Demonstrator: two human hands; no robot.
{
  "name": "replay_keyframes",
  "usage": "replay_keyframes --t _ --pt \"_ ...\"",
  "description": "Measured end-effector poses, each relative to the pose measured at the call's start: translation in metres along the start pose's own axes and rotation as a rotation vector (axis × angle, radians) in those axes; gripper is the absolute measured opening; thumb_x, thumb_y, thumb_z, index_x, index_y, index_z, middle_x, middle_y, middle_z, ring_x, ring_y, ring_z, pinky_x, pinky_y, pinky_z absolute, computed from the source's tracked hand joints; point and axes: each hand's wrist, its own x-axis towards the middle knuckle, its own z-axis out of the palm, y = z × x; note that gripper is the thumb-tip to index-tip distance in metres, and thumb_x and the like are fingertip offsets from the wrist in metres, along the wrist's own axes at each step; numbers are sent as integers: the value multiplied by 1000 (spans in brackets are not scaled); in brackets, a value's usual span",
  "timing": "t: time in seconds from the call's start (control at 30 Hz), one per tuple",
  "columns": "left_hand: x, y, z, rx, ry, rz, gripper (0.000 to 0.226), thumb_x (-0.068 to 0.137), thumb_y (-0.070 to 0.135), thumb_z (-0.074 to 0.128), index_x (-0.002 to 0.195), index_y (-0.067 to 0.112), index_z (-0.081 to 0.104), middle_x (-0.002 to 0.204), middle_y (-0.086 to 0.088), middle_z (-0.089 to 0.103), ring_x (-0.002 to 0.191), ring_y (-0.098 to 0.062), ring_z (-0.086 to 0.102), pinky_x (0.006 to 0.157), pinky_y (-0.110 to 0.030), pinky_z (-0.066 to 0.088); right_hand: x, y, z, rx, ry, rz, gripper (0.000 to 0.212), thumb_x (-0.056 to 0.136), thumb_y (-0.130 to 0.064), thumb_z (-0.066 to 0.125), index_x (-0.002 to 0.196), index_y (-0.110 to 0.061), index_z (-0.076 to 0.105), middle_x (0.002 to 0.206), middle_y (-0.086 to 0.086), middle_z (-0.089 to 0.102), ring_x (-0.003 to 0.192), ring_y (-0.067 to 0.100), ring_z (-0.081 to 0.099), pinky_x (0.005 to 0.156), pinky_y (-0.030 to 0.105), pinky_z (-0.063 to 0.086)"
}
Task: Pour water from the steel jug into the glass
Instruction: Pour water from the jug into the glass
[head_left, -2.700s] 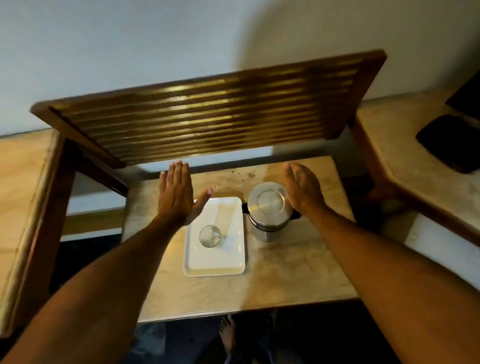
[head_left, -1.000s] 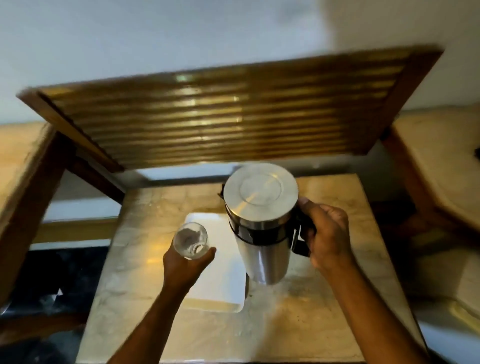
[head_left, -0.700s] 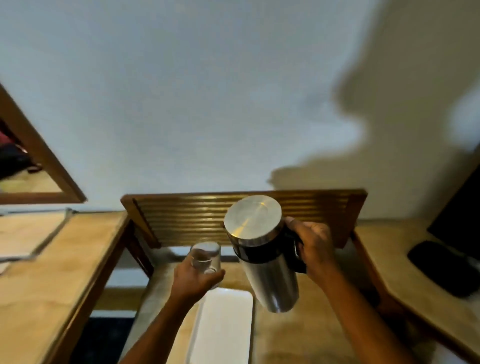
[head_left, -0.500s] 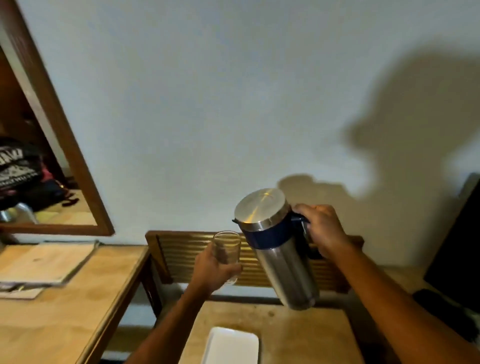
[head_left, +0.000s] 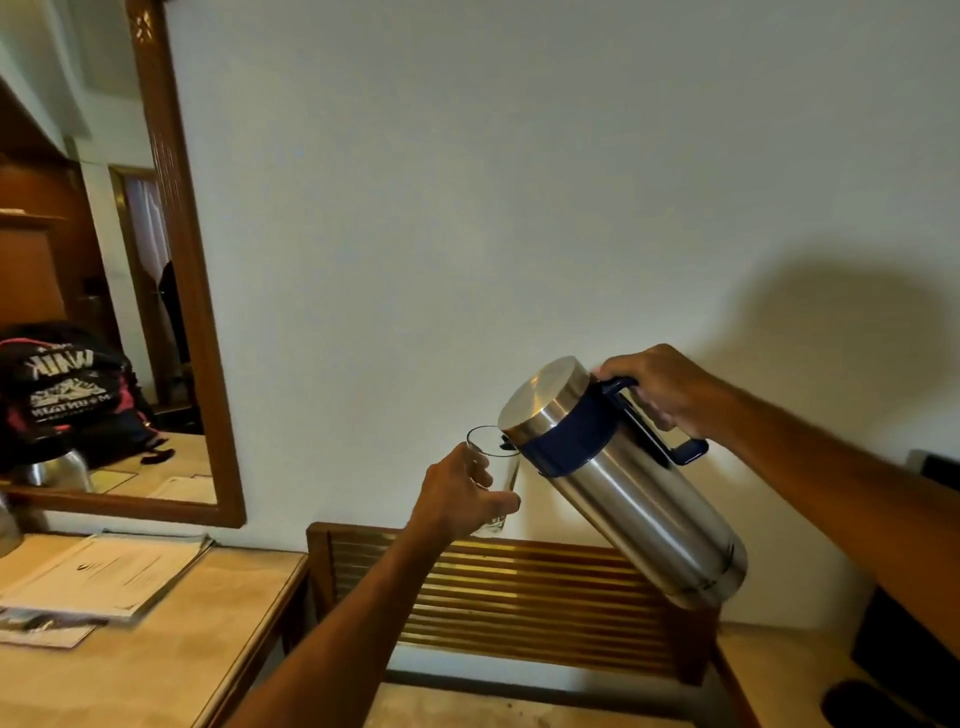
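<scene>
The steel jug (head_left: 634, 499), with a flat steel lid and a dark blue collar and handle, is tilted steeply to the left in the air. My right hand (head_left: 660, 389) grips its blue handle. Its spout sits right over the rim of the clear glass (head_left: 496, 467), which my left hand (head_left: 457, 499) holds upright, fingers wrapped around its lower half. I cannot make out a stream of water. Both are held high in front of the white wall, above the slatted wooden rack (head_left: 519, 597).
A wood-framed mirror (head_left: 104, 312) hangs on the wall at left. Below it a desk (head_left: 156, 649) carries papers (head_left: 104, 571). A low marble table (head_left: 493, 712) lies under my arms. Dark objects (head_left: 904, 654) sit at the right edge.
Both hands lifted jug and glass off the table and tray. The jug has tipped further left, its spout reaching the glass rim. My view has swung upward towards the wall.
</scene>
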Motion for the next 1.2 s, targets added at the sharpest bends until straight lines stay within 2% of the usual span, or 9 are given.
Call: replay_keyframes --t 0.07,0.2,0.33,0.43,0.6,0.8,0.93,1.07,1.2 --pt "-2 -2 2 7 -9 -4 67 57 50 84 110 25 54 96 9 66 84 -12 67 66 -25 57 -2 -5 1 -32 -17 21 23 79 -28 67 72 -7 75 44 1 22 39 17 14 38 21 17" --pt "-5 -7 4 12 -25 -7 68 55 54 82 110 25 54 97 8 67 84 -13 67 66 -24 57 -1 -17 4 -132 -64 41 29 80 -29 68 55 -14 70 46 2 22 40 17 14 40 23 15" --pt "-1 -7 4 -20 -36 -11 69 55 55 83 110 26 54 97 7 67 84 -14 68 64 -23 57 6 -36 7 -257 -59 49 25 85 -26 68 72 -6 72 42 0 30 30 12 21 35 18 18" --pt "3 -5 3 -24 -37 -9 68 54 55 83 109 26 54 95 9 67 83 -14 68 62 -22 55 12 -53 9 -339 -75 40 27 84 -27 68 63 -10 68 43 0 32 30 13 23 36 18 19" --pt "11 1 2 -26 -37 9 66 59 51 85 111 24 54 96 7 68 84 -14 68 63 -21 54 24 -75 11 -439 -83 12 26 82 -29 68 67 -9 66 48 1 34 34 13 25 38 21 21" --pt "18 9 -2 -34 -30 23 67 59 50 84 112 23 54 97 5 68 82 -14 67 55 -15 50 39 -90 11 -502 -90 -1 26 79 -31 69 72 -6 69 39 -4 34 30 11 25 35 18 22" --pt "21 8 -3 -25 -15 26 62 61 51 84 108 26 53 94 8 67 80 -13 65 57 -15 47 50 -94 11 -555 -99 -52 31 76 -34 72 75 -3 70 45 0 42 32 11 30 37 21 26" --pt "24 6 -2 -24 -16 27 63 58 53 82 107 27 53 93 10 65 82 -16 66 58 -16 48 59 -95 14 -644 -101 -115 35 74 -38 72 71 -3 70 53 5 49 43 16 40 48 31 34" --pt "28 3 1 -39 -31 28 66 54 55 81 108 27 55 93 9 66 84 -16 66 61 -19 51 65 -94 17 -706 -109 -164 33 77 -37 70 71 -4 71 56 5 53 49 16 44 49 29 36"
